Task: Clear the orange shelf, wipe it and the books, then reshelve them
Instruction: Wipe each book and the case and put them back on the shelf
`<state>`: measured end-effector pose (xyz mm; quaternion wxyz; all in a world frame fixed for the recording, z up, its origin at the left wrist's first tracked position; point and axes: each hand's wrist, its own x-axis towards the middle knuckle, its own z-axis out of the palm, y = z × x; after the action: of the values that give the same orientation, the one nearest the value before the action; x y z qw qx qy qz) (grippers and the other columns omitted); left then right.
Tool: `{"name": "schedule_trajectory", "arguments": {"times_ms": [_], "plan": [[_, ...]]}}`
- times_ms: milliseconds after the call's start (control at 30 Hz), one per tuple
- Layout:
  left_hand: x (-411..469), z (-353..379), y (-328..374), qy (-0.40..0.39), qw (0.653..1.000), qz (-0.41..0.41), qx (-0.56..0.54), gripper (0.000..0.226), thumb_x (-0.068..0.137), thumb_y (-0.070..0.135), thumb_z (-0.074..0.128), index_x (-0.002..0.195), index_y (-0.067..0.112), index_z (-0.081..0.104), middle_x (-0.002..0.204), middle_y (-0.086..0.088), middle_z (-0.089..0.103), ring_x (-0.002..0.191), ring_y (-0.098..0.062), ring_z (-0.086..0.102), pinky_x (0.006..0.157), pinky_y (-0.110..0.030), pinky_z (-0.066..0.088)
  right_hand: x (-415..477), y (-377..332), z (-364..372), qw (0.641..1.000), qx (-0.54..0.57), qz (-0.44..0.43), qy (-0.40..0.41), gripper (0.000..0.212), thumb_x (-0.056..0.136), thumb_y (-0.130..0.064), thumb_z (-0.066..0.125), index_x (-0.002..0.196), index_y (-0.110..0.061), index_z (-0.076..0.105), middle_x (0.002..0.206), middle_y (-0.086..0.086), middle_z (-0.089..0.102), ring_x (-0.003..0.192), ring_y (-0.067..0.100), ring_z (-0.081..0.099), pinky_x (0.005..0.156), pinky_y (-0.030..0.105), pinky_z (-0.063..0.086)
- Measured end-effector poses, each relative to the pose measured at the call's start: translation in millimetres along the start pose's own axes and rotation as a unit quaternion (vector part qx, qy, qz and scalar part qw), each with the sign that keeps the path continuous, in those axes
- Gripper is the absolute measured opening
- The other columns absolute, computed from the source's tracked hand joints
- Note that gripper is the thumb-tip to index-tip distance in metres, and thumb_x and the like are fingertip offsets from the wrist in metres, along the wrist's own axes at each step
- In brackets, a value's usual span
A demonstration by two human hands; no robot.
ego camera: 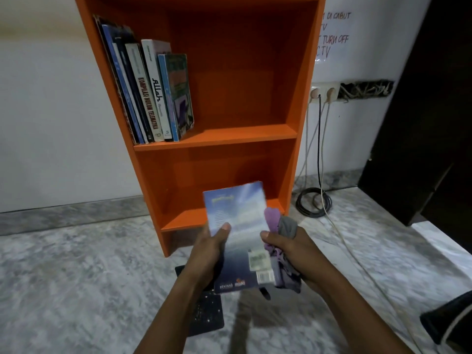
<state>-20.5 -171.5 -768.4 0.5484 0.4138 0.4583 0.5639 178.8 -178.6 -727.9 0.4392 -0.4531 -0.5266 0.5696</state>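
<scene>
The left hand (pixel 213 247) grips a blue paperback (pixel 237 218) by its left edge, thumb on the cover and fingers hidden behind it; the right hand (pixel 288 247) is closed around a bunched cloth (pixel 272 219), purple and grey, and its thumb lies at the right edge of the same book. I cannot tell if the right hand also carries the book or only presses the cloth against it. The book is held upright in the air with the barcode side toward me, in front of the lower compartment of the orange shelf (pixel 217 142).

Under the hands a dark book (pixel 207 315) lies flat on the marble floor (pixel 76 277), partly covered by the arms; there may be more than one, I cannot see. In the upper compartment a row of books (pixel 150 93) stands at the left side, leaning a little to the left; the rest of that board is bare orange, and I see no book in the lower compartment.

My judgement is that the task is in its second half: the book in hand is at the wiping step, and the standing row looks reshelved, though the picture cannot prove those were wiped. What is left is to finish this book, place it beside the row, then do the same with what lies on the floor.

Beside the shelf a wall socket (pixel 323 93) feeds cables to a black coil (pixel 313 201) on the floor.
</scene>
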Motion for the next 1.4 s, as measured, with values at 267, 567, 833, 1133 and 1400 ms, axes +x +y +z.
{"name": "schedule_trajectory", "arguments": {"times_ms": [267, 567, 833, 1133, 1400], "plan": [[-13, 29, 14, -0.152, 0.986, 0.000, 0.068, 0.039, 0.104, 0.027, 0.054, 0.143, 0.029, 0.050, 0.136, 0.002, 0.065, 0.124, -0.023, 0.063, 0.104, -0.050, 0.049, 17, -19, -8, 0.971, 0.102, -0.031, 0.216, 0.009, 0.094, -0.013, 0.071, 0.096, -0.008, 0.063, 0.068, 0.006, 0.059, 0.058, 0.015, 0.056, 0.057, 0.027, 0.051], [-13, 21, 1, 0.053, 0.995, -0.018, -0.083, 0.030, 0.102, 0.025, 0.057, 0.130, 0.016, 0.058, 0.117, -0.015, 0.073, 0.100, -0.035, 0.073, 0.080, -0.048, 0.060, -6, -5, 21, 0.997, 0.076, -0.015, 0.022, 0.022, 0.088, 0.003, 0.071, 0.107, -0.009, 0.071, 0.097, 0.007, 0.079, 0.087, 0.032, 0.075, 0.073, 0.040, 0.061], [-13, 47, 19, 0.149, 0.985, -0.019, 0.090, 0.079, 0.079, 0.075, 0.060, 0.143, 0.030, 0.049, 0.139, -0.001, 0.058, 0.122, -0.022, 0.058, 0.104, -0.049, 0.047, -12, 22, 35, 0.930, -0.211, -0.251, 0.168, 0.042, 0.086, 0.002, 0.065, 0.083, -0.039, 0.064, 0.060, -0.011, 0.054, 0.052, 0.009, 0.045, 0.051, 0.020, 0.035], [-17, 30, 45, -0.104, 0.940, -0.093, -0.311, 0.070, 0.101, 0.051, 0.039, 0.134, -0.010, 0.050, 0.144, -0.029, 0.050, 0.124, -0.039, 0.059, 0.100, -0.048, 0.054, -11, 10, 41, 0.898, -0.324, -0.293, -0.048, 0.074, 0.085, -0.034, 0.068, 0.146, -0.059, 0.033, 0.156, -0.037, 0.027, 0.151, -0.005, 0.017, 0.127, 0.041, 0.017], [-29, 41, 79, -0.121, 0.968, -0.090, -0.202, 0.059, 0.101, 0.044, 0.040, 0.142, 0.004, 0.053, 0.140, -0.021, 0.060, 0.129, -0.040, 0.057, 0.113, -0.055, 0.039, 28, -31, 10, 0.975, -0.045, -0.199, 0.085, 0.033, 0.095, -0.022, 0.071, 0.128, -0.019, 0.067, 0.123, -0.002, 0.073, 0.117, 0.017, 0.067, 0.105, 0.051, 0.051]]}}
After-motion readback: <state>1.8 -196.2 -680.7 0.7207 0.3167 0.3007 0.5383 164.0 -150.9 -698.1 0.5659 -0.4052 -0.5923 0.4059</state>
